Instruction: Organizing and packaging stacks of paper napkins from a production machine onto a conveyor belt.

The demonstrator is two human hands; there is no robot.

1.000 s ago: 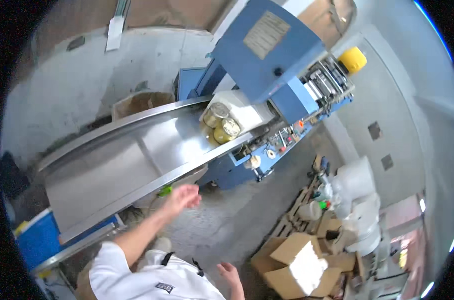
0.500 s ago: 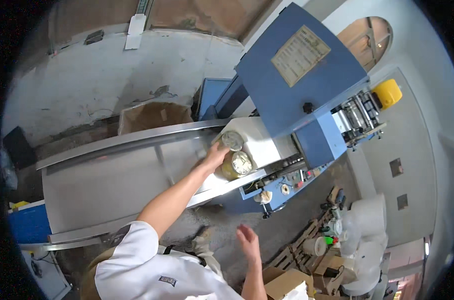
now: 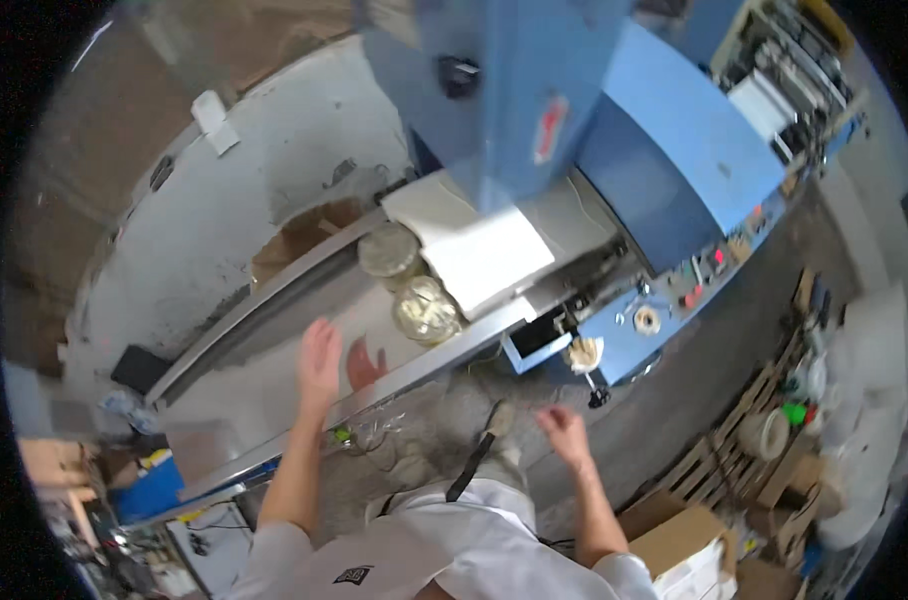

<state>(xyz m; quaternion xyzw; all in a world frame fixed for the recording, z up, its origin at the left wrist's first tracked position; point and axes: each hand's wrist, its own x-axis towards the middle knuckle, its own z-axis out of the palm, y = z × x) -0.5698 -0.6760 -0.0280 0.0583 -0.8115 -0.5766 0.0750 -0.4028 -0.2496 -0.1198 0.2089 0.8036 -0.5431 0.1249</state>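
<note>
My left hand (image 3: 320,362) hovers open over the shiny metal conveyor tray (image 3: 244,390), fingers apart, holding nothing; its reflection shows on the metal. Two round, clear-wrapped packs lie on the tray to its right: one (image 3: 426,309) nearest the hand, another (image 3: 389,250) behind it, both at the mouth of the blue machine (image 3: 534,120). My right hand (image 3: 564,432) hangs open and empty over the concrete floor, in front of the machine's control panel (image 3: 674,300).
A white plate (image 3: 484,255) sits where the tray meets the machine. A brown cardboard box (image 3: 294,235) stands behind the tray. Wooden pallets with rolls (image 3: 774,430) and cardboard boxes (image 3: 674,545) lie at the right. A blue crate (image 3: 149,490) is at the lower left.
My left hand has drawn back from the round packs toward me along the tray. The view has swung closer to the machine, and my right hand has risen a little.
</note>
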